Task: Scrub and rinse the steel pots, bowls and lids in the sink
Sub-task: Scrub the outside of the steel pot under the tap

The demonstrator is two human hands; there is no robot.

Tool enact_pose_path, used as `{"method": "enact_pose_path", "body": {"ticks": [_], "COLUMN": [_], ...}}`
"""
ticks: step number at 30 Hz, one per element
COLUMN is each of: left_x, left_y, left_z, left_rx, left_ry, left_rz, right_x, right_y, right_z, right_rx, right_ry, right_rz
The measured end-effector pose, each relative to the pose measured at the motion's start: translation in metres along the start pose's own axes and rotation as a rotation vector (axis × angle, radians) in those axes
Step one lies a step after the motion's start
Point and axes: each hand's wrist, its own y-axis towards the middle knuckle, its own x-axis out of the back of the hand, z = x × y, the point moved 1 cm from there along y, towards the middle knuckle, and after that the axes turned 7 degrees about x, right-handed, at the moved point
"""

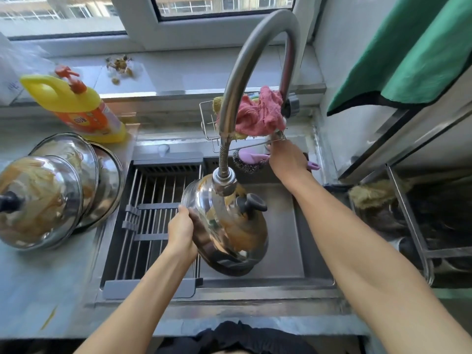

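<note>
Here left hand [181,227] grips the rim of a steel lid [224,226], fingers curled over the edge. Lid is tilted on edge inside the sink [314,241], black knob [251,204] facing up-right, orange-brown residue smeared on its surface, sitting just under the faucet [245,80] spray head. Right hand [287,159] reaches to the back of the sink near the wire caddy [208,118]; a purple handle end [314,165] sticks out beside the palm, steel wool scrubber [249,160] just left of it, fingers hidden so grip cannot be told. Pink rag [258,113] bunched in caddy. Drying rack [158,223] spans the sink's left part. Stacked dirty lids [51,192] on counter at left. Yellow detergent bottle [79,108] with orange label behind them; label writing blurred, unreadable.
</note>
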Motion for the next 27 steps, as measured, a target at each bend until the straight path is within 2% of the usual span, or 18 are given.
{"method": "enact_pose_path", "body": {"ticks": [3,9,13,27], "left_x": [0.001,0.002,-0.002,-0.007], "left_y": [0.0,-0.005,-0.009,-0.003], "left_z": [0.004,0.009,0.012,0.019], "left_rx": [0.007,0.063,0.096,0.053], "left_ry": [-0.027,-0.073,-0.078,-0.013], "left_rz": [-0.007,0.042,0.049,0.07], "right_x": [-0.003,-0.006,-0.009,-0.011], "right_y": [0.001,-0.005,-0.006,-0.009], "right_z": [-0.003,-0.011,-0.012,-0.014], "right_rx": [0.031,0.119,0.115,0.17], "right_ry": [0.053,0.091,0.102,0.102], "right_rz": [-0.064,-0.07,-0.076,-0.12]}}
